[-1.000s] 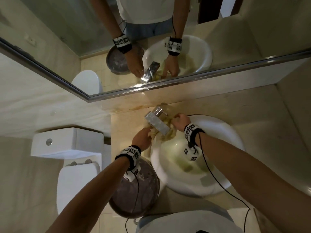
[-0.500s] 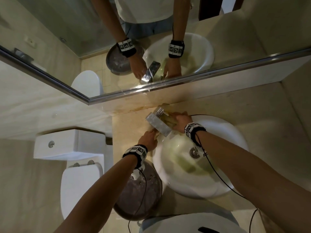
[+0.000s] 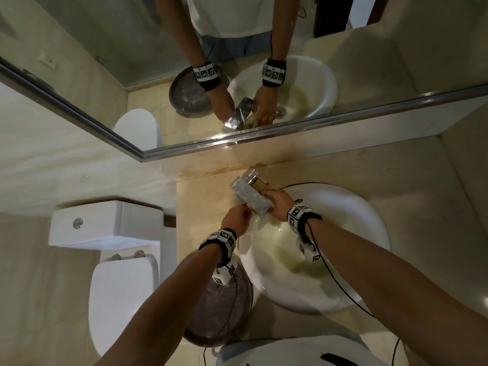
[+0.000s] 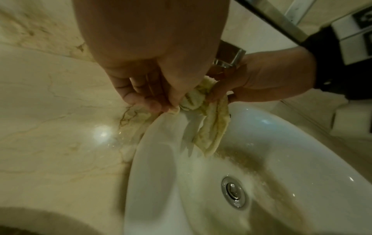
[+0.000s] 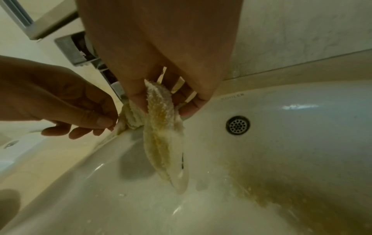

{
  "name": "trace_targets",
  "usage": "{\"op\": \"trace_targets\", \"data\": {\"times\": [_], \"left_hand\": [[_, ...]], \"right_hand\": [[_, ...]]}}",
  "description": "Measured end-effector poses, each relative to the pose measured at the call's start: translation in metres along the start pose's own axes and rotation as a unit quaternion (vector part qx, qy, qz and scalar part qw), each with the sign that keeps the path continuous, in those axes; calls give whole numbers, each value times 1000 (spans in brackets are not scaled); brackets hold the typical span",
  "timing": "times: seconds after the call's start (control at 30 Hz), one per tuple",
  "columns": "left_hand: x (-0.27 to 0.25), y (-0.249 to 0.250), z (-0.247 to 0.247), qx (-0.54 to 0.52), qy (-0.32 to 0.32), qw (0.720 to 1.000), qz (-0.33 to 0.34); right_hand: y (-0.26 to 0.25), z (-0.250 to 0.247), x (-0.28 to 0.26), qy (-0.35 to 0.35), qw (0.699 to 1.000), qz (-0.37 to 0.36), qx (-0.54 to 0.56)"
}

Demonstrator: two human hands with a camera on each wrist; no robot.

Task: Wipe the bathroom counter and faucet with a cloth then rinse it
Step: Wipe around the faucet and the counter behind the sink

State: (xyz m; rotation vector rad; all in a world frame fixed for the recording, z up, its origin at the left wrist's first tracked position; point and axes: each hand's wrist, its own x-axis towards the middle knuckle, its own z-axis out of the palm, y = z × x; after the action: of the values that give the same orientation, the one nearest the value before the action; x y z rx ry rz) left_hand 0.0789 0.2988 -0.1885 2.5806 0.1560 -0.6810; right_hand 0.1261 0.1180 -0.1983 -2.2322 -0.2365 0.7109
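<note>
A wet yellowish cloth (image 5: 163, 130) hangs twisted over the back left rim of the white basin (image 3: 364, 228), under the square chrome faucet (image 3: 250, 195). My right hand (image 5: 161, 101) pinches its upper end, and a long fold (image 4: 211, 132) droops into the bowl. My left hand (image 4: 159, 101) pinches the other bunched end at the rim, thumb against fingers (image 5: 100, 122). In the head view my left hand (image 3: 237, 216) and right hand (image 3: 277, 204) sit on either side of the spout. Brownish water stains the bowl.
The marble counter (image 3: 200, 207) surrounds the basin, with the drain (image 4: 233, 192) and overflow hole (image 5: 238, 125) in the bowl. A mirror (image 3: 237, 75) runs along the back wall. A toilet (image 3: 116, 286) and a round metal bin (image 3: 219, 307) stand to the left below.
Both hands stay at the faucet. The right hand has slid from behind the faucet base forward along the spout, and the left hand has risen closer under it.
</note>
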Motion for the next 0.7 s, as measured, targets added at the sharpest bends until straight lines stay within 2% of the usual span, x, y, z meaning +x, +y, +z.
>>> {"op": "trace_targets", "data": {"times": [0.1, 0.33, 0.47, 0.53, 0.6, 0.7], "left_hand": [[-3, 1, 0, 1, 10, 1000, -1], [-11, -14, 5, -33, 18, 999, -35], [-17, -20, 3, -65, -30, 997, 6], [-19, -22, 1, -64, -43, 997, 26], [-18, -24, -4, -46, -42, 997, 39], [-13, -25, -16, -11, -13, 1000, 24]], "right_hand": [[-8, 2, -7, -14, 999, -2, 35], [-9, 10, -15, -48, 995, 49, 69], [2, 2, -20, -67, 991, 30, 113], [8, -5, -23, -30, 991, 42, 122], [20, -18, -21, 50, 986, 79, 136], [36, -52, -16, 161, 968, 129, 143]]}}
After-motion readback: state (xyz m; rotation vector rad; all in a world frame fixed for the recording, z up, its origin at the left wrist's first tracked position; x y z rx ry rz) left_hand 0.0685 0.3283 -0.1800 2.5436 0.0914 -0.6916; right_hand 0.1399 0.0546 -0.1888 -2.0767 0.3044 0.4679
